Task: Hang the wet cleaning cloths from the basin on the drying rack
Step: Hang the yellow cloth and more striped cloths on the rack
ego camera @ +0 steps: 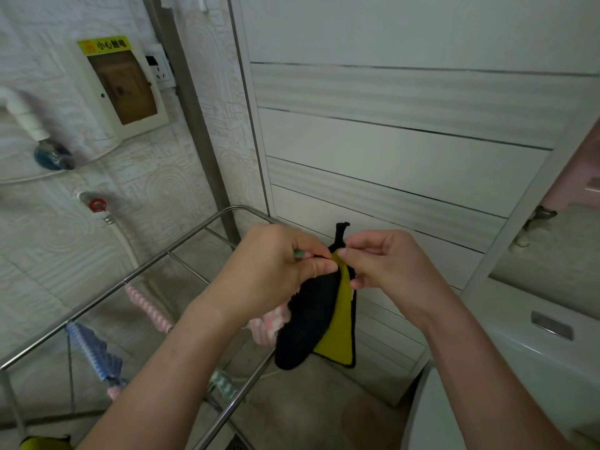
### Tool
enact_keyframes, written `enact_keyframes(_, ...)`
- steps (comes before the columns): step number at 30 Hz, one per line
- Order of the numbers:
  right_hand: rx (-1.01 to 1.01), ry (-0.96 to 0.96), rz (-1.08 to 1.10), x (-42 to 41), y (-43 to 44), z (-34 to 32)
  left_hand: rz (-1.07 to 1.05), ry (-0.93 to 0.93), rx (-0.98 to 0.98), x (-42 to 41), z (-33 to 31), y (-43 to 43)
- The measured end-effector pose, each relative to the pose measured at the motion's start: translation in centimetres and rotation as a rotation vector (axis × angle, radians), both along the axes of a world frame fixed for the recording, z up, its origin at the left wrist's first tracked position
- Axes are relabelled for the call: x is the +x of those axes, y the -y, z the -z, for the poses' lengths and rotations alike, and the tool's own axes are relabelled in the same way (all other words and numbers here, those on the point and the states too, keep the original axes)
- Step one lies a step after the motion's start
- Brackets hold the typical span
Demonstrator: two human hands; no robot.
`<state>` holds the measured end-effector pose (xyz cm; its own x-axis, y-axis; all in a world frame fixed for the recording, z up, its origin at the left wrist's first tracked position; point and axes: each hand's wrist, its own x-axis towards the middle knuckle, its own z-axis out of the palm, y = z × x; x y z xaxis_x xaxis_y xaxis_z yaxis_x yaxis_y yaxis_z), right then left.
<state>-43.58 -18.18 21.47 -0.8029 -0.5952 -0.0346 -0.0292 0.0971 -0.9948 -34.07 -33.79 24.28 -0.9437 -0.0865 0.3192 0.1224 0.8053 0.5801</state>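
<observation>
Blue cloth: draped over a near rail on the left of the rack.
Pink striped cloth: hangs from the rail just beyond the blue one.
Drying rack: bare metal rails, standing against the textured wall.
Left hand: grip pinching the top edge of the black-and-yellow cloth.
Black-and-yellow cloth: held between both hands above the rack's right side, hanging down, its black loop sticking up.
Right hand: grip pinching the yellow edge just below the loop.
</observation>
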Motion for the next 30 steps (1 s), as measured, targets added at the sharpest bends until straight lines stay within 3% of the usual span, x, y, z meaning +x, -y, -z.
enact_keyframes(4, -0.044, -0.005, -0.085, 0.6, 0.6, -0.1, -0.013, 0.010, 0.139, -0.3, 0.1, 0.0)
enact_keyframes(8, -0.103, 0.053, -0.203, 0.1, 0.4, -0.6, -0.112, -0.051, 0.146, -0.3, 0.2, 0.5)
enact_keyframes(11, -0.044, -0.046, -0.254, -0.1, 0.3, -1.0, -0.166, -0.060, 0.174, -0.7, 0.0, 0.2)
enact_keyframes(13, -0.021, -0.106, -0.244, -0.3, 0.4, -1.2, -0.106, 0.058, 0.290, -0.6, -0.4, 0.7)
enact_keyframes(16, -0.121, -0.052, -0.220, -0.7, 0.6, -1.7, 0.103, 0.402, 0.474, 0.7, -0.7, 1.8)
enact_keyframes(18, -0.225, 0.037, -0.225, -0.9, 1.0, -2.2, 0.214, 0.543, 0.418, 1.8, -0.2, 2.2)
enact_keyframes(20, -0.262, 0.038, -0.246, -1.0, 1.7, -3.0, 0.191, 0.570, 0.363, 2.8, 0.2, 2.5)
enact_keyframes(24, -0.211, -0.099, -0.210, -0.6, 3.6, -4.2, -0.173, 0.312, 0.230, 5.0, 0.4, 5.2)
enact_keyframes(27, -0.135, -0.274, -0.133, 0.0, 5.3, -5.2, -0.482, 0.030, 0.262, 6.7, -0.6, 7.4)
enact_keyframes(30, -0.155, -0.323, -0.114, 0.8, 7.6, -6.2, -0.610, -0.059, 0.191, 7.7, -2.0, 9.6)
